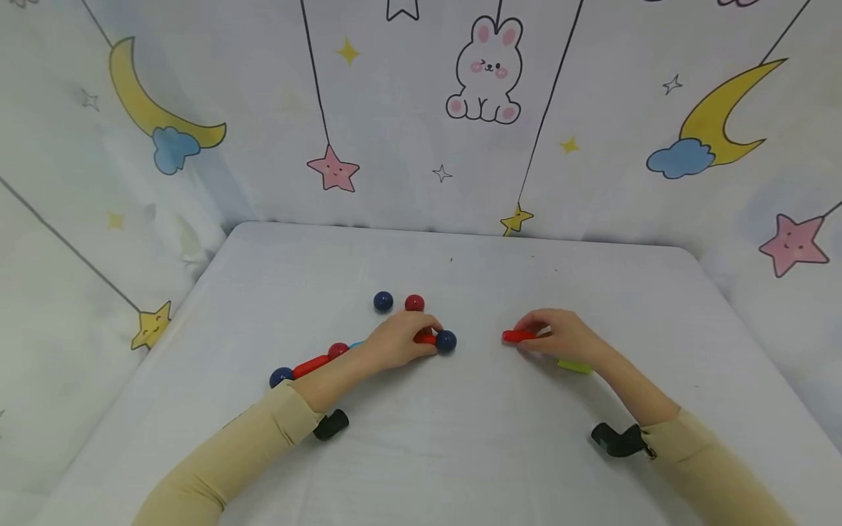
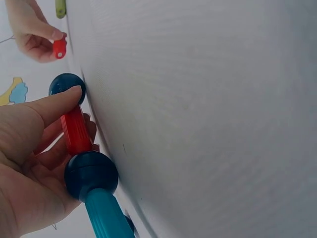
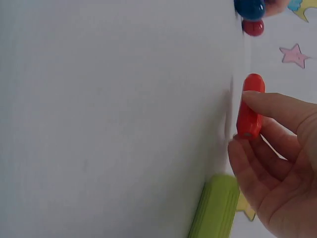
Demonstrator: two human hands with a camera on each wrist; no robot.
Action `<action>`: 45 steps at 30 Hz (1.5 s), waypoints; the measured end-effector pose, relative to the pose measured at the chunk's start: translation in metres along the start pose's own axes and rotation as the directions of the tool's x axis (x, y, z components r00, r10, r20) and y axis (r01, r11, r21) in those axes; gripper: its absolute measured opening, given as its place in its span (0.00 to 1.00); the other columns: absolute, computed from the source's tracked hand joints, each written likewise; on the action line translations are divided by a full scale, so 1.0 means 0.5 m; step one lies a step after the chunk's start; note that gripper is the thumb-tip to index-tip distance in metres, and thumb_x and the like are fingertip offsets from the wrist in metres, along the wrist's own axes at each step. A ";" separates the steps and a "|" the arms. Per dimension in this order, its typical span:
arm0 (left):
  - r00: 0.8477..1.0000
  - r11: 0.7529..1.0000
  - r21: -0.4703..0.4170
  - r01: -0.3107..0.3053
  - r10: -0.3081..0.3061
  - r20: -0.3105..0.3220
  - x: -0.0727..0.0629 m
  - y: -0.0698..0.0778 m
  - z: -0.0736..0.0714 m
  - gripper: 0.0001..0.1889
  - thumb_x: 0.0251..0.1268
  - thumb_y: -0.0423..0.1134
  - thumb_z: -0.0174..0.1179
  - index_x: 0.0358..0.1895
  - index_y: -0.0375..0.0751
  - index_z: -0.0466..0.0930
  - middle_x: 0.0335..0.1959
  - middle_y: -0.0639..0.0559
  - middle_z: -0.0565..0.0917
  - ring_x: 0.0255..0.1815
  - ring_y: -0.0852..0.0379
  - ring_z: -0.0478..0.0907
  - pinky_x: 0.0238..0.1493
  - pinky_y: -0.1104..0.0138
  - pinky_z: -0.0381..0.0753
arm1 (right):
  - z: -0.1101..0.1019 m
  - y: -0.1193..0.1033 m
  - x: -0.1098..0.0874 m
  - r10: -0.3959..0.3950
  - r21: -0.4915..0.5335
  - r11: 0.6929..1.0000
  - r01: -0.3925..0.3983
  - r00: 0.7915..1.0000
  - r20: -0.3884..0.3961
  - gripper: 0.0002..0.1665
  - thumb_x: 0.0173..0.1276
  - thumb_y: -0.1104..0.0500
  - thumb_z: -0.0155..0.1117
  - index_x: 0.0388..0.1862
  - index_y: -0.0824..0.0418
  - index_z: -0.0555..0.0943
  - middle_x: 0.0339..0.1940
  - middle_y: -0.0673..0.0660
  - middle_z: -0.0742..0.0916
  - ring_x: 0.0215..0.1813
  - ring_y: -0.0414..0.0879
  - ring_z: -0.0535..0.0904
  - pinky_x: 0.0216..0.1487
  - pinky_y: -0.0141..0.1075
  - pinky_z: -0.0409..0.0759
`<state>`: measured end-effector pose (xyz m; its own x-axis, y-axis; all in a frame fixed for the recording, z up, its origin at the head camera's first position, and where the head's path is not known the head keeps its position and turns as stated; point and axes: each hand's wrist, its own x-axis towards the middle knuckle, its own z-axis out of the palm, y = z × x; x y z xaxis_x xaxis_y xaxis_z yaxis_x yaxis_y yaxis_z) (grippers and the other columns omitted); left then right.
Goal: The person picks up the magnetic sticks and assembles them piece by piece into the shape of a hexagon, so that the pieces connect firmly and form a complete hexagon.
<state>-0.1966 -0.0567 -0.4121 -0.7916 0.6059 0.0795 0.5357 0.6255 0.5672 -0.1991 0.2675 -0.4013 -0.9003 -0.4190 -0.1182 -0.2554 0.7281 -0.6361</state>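
A chain of toy rods and balls lies across the left of the table. It runs from a dark blue ball (image 1: 281,378) through a red rod (image 1: 311,366), a red ball (image 1: 338,351) and a light blue rod (image 2: 106,213) to another dark blue ball (image 2: 91,176). My left hand (image 1: 397,340) holds the chain's near-centre end, fingers around a red rod (image 2: 75,130) and thumb on the end dark blue ball (image 1: 446,341). To the right, my right hand (image 1: 562,337) pinches a separate red rod (image 3: 250,111) between thumb and fingers, apart from the chain.
A lime-green rod (image 1: 575,367) lies beneath my right wrist. Beyond my left hand sit a loose dark blue ball (image 1: 383,301) and a red ball (image 1: 414,302). A patterned curtain (image 1: 408,88) hangs behind the white-covered table (image 1: 460,453).
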 end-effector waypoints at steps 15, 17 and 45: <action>1.000 1.000 0.002 -0.003 0.003 -0.003 -0.003 0.003 -0.003 0.16 0.60 0.36 0.69 0.51 0.40 0.82 0.40 0.51 0.82 0.38 0.56 0.74 0.42 0.67 0.76 | 0.067 -0.082 0.055 -0.180 0.057 0.983 0.177 0.981 0.074 0.13 0.63 0.62 0.70 0.47 0.60 0.83 0.44 0.53 0.85 0.47 0.50 0.79 0.48 0.41 0.81; 1.000 1.000 -0.003 0.000 0.000 -0.003 -0.005 0.003 -0.004 0.16 0.60 0.36 0.69 0.51 0.40 0.82 0.40 0.51 0.82 0.38 0.56 0.74 0.42 0.67 0.76 | 0.071 -0.085 0.058 -0.199 0.063 0.979 0.194 0.977 0.075 0.13 0.63 0.62 0.70 0.47 0.60 0.83 0.44 0.53 0.85 0.47 0.49 0.79 0.49 0.41 0.81; 0.999 0.999 0.043 0.033 -0.031 -0.036 -0.020 -0.007 -0.003 0.11 0.62 0.45 0.67 0.44 0.45 0.86 0.37 0.56 0.83 0.38 0.58 0.74 0.43 0.64 0.76 | 0.099 -0.148 0.182 -0.125 0.084 0.988 0.126 0.992 -0.021 0.21 0.65 0.55 0.69 0.55 0.59 0.80 0.50 0.55 0.84 0.51 0.50 0.79 0.50 0.43 0.79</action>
<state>-0.1909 -0.0657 -0.4134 -0.8180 0.5680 0.0908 0.5214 0.6655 0.5341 -0.2445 0.1486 -0.4029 -0.8686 -0.4950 -0.0221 -0.3360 0.6211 -0.7080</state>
